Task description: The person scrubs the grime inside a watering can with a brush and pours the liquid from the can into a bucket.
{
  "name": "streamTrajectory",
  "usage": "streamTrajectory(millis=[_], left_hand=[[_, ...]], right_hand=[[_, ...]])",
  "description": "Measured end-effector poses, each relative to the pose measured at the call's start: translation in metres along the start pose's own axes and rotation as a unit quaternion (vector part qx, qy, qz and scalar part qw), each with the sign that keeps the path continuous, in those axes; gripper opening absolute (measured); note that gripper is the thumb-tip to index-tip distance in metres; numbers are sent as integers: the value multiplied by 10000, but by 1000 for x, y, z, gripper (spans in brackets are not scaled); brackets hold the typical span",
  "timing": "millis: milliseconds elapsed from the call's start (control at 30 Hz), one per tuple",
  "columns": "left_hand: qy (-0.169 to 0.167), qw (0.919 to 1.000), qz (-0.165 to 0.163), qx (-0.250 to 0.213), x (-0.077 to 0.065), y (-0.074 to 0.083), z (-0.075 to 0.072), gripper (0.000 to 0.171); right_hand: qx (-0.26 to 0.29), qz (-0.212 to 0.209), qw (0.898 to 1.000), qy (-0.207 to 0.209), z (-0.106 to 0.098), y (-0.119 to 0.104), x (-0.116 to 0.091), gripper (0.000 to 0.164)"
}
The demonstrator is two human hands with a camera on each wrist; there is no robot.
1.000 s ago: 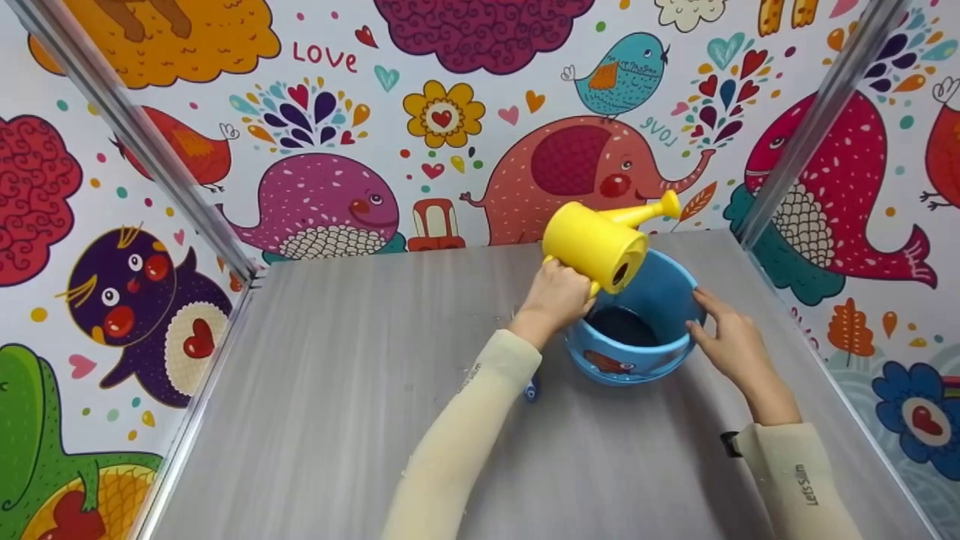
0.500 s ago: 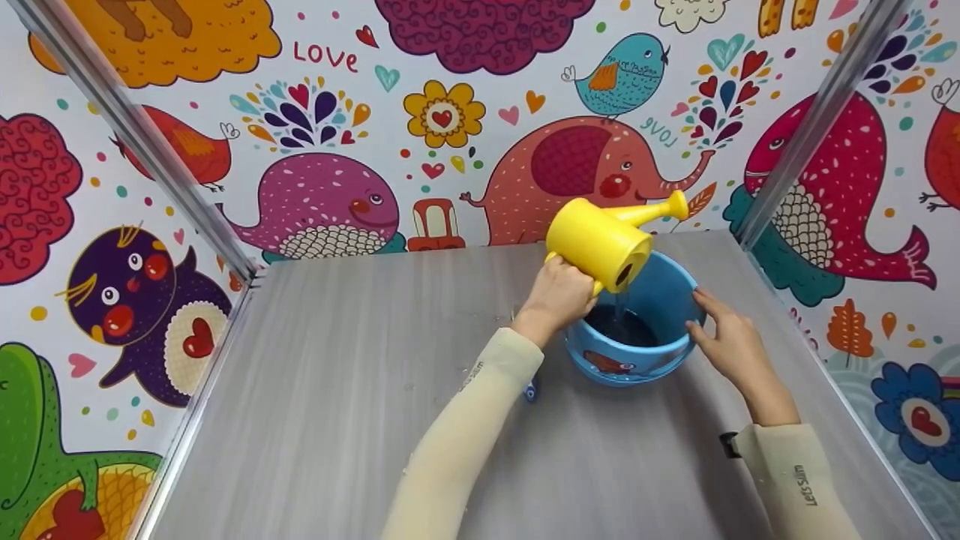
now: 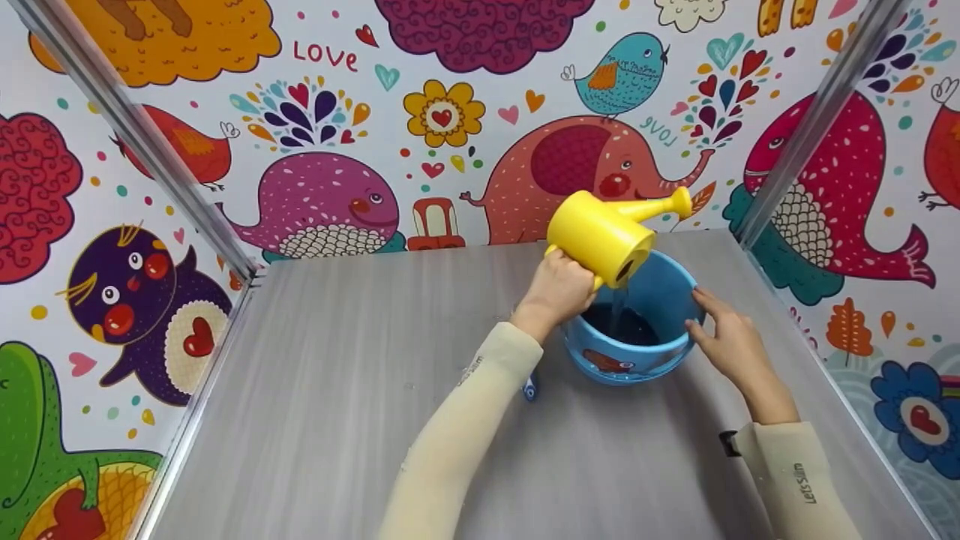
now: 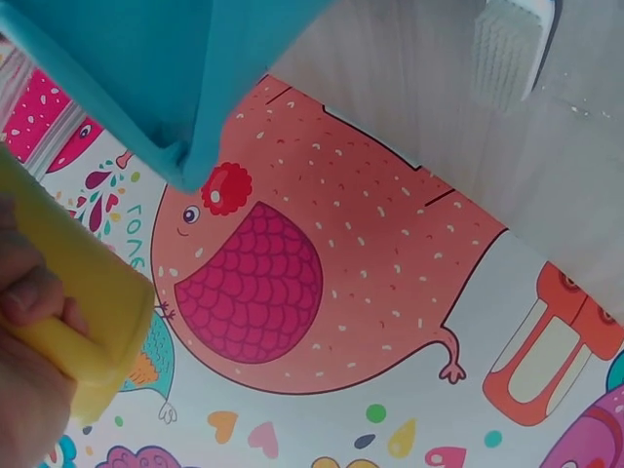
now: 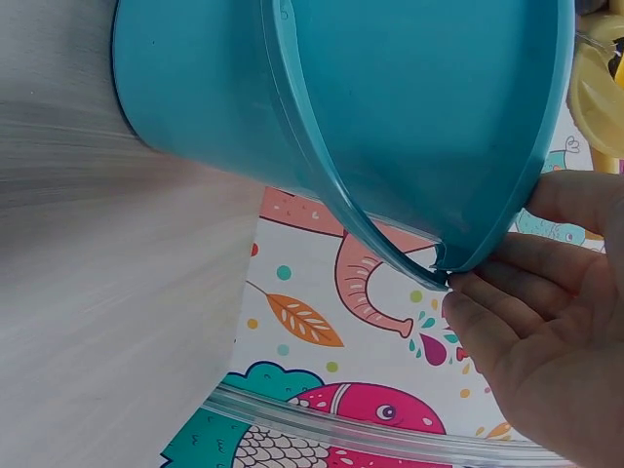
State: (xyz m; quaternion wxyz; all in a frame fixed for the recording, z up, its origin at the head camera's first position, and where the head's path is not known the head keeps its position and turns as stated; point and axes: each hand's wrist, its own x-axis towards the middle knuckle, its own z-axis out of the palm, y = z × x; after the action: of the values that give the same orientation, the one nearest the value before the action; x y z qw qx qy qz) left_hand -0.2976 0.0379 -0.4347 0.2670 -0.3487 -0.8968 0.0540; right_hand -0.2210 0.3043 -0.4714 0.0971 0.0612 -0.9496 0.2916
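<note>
My left hand (image 3: 555,289) grips the handle of a yellow watering can (image 3: 596,236), tilted over a blue bucket (image 3: 637,350). A stream of water (image 3: 618,306) falls from the can's filling hole onto the dark water in the bucket, while the spout points up to the right. At the bucket's right side my right hand (image 3: 731,341) holds the rim between thumb and fingers. In the right wrist view, its fingers meet the rim beside the joint of the bucket's blue carrying handle (image 5: 327,180). The left wrist view shows only the can's yellow body (image 4: 93,292) and part of that hand.
A brush with pale bristles (image 4: 507,58) lies on the grey table (image 3: 337,390); its blue handle end (image 3: 531,388) shows beside my left forearm. Water drops (image 4: 585,109) dot the surface nearby. Printed walls (image 3: 442,172) with metal corner posts (image 3: 810,135) enclose the table.
The watering can has shifted slightly up and right. Water, not visible a second ago, now pours from it into the bucket. The right hand stays at the rim.
</note>
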Motion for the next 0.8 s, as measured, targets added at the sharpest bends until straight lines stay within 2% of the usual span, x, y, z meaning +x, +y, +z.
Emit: streamTrajectory(millis=[267,700,800], left_hand=[[170,9998,86,43,4,-3,-4,30],[-30,9999,81,142,11,-4,-17,31],[51,9996,115,233,11,-3,-17,32]], right_hand=[[61,66,9999,-90,0,-1,0,56],[121,67,9999,-87,0,-2,-1,56],[98,62,9999,-91,0,-2,0,56]])
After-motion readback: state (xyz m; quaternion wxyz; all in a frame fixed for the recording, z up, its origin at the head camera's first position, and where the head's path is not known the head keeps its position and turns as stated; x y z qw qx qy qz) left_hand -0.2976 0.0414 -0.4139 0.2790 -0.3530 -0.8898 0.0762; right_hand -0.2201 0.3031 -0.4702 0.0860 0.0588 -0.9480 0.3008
